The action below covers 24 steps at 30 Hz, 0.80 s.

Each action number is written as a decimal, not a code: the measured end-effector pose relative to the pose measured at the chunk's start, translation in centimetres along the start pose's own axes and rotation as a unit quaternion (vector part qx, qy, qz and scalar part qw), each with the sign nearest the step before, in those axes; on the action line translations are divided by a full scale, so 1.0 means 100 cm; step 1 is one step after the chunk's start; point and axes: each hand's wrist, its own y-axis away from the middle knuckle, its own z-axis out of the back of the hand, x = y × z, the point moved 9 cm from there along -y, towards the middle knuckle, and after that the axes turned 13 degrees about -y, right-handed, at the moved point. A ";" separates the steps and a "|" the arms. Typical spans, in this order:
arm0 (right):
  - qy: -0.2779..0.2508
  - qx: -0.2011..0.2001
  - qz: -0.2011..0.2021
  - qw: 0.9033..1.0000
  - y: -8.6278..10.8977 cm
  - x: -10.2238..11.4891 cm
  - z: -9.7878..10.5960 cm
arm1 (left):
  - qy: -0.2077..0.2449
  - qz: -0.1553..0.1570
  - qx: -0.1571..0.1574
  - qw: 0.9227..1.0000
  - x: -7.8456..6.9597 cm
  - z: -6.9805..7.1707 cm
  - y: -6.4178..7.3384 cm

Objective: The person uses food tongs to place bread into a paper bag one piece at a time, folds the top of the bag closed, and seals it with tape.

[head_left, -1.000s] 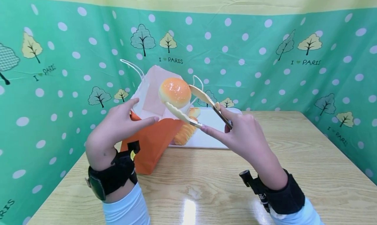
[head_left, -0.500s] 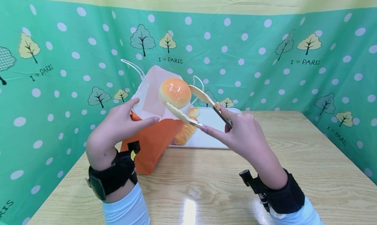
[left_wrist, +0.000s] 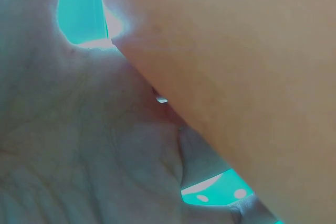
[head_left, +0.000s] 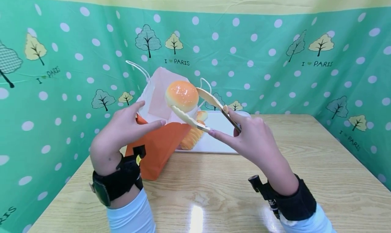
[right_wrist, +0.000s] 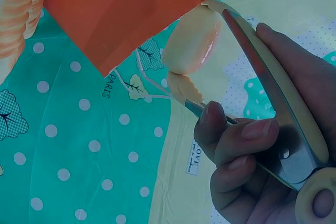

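Note:
My right hand pinches a pair of tongs with cream, scalloped tips. Between these tips is a round, glossy bun dotted with seeds, up at the mouth of an orange paper bag. The right wrist view has the bun edge-on, beside the bag's rim. At the bag's near left rim, my left hand grips the paper, thumb and forefinger spread apart. The bag leans, its white inside facing me. Skin and blur fill most of the left wrist view, so the hidden fingers cannot be made out.
Behind the bag lies a white tray carrying ridged bread, partly covered by the bag and tongs. White cord handles rise from the bag. Everything stands on a wooden table, with a green dotted curtain around it.

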 end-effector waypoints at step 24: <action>0.001 0.002 -0.007 1.000 -0.001 -0.002 -0.002 | 0.001 -0.011 -0.014 1.000 -0.001 0.002 -0.002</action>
